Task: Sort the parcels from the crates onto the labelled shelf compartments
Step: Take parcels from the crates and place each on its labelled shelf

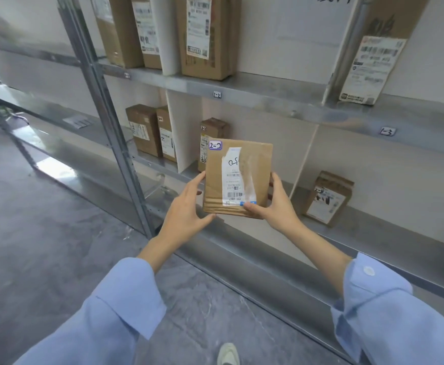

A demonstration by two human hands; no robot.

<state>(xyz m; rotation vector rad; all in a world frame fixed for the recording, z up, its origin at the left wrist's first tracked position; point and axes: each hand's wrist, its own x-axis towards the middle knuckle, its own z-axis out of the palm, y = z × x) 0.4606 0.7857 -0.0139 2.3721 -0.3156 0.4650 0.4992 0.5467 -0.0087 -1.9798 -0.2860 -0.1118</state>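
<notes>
Flat brown cardboard parcel (260, 164) is held upright in the air, in front of the middle tier of the steel shelf rack (268, 97), not set down on it. Card is creased, with a glossy clear tape strip down the face. White shipping label (232, 180) is ragged at its top edge; barcodes are seen, print too small to be read. Purple-edged sticker (215, 145) at the top-left corner is marked "2-" plus a digit that cannot be made out for sure.

Right hand (276, 206): parcel is pinched at bottom-right, thumb laid on the front face over the label's blue edge, fingers wrapped behind and mostly hidden.
Left hand (186, 206): not clenched, fingers nearly straight and laid against the left edge, thumb set at the bottom-left corner.
Both forearms are extended forward; light-blue shirt cuffs (126, 293) end short of the wrists.

Rack: dull galvanised sheet shelves, perforated upright post (105, 106), white divider panels (178, 133). Edge tags "1-2" (217, 94) and "1-3" (387, 131) can be read; a tag further left is blurred.

Small box (214, 130) tagged "2-2" stands directly behind the parcel, lower part hidden by it. Two boxes (149, 130) are stood in the compartment to the left, one leaning box (329, 198) to the right. Taller cartons (205, 35) on the top tier are cut off by the frame. Grey polished floor (57, 233); toe of a pale shoe (228, 354) at the bottom edge.
</notes>
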